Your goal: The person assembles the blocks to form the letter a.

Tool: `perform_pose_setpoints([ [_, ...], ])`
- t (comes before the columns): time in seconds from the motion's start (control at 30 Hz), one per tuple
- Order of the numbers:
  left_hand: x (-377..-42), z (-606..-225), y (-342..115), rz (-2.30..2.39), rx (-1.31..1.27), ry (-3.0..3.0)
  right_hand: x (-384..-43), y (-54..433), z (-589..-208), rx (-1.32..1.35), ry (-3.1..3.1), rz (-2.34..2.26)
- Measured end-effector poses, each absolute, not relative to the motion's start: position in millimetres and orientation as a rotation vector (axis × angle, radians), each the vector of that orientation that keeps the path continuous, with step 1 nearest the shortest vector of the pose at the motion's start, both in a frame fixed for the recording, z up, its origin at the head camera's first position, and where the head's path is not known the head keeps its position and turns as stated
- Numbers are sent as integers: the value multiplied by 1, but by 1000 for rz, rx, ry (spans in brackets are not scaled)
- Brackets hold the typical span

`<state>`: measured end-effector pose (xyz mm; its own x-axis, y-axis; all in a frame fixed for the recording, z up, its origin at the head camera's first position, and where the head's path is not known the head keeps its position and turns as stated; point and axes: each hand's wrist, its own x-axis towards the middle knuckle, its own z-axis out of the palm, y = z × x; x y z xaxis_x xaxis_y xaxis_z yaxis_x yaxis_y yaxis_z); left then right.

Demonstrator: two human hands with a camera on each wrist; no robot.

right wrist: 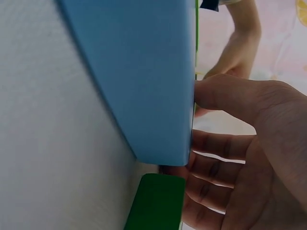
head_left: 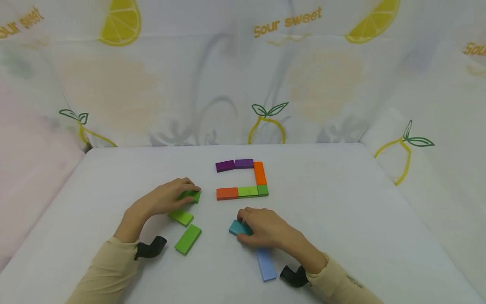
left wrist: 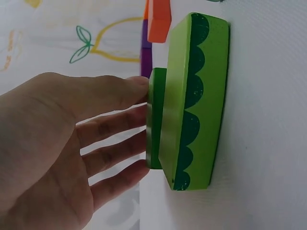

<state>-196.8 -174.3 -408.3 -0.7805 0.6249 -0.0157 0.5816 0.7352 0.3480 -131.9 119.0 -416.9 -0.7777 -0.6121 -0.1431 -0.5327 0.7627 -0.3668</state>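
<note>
My left hand lies over a dark green block at the left of the table, thumb and fingers pinching it. In the left wrist view this dark green block stands partly behind a light green block with dark scallops. My right hand pinches a teal block between thumb and fingers. Just below that hand lies a light blue block. The right wrist view shows a large blue block and the end of a dark green block; the blue one hides much of the grip.
A yellow-green block and a green block lie near my left wrist. Farther back, purple blocks, an orange block, a green block, a lime block and a red-orange block form an angular outline, open leftward.
</note>
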Motion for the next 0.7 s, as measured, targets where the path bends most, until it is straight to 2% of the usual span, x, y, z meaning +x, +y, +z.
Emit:
perform_pose_setpoints([
  [0.7,-195,-406,-172,483,961,2787,-134,123,-418,-850,2683,-512],
])
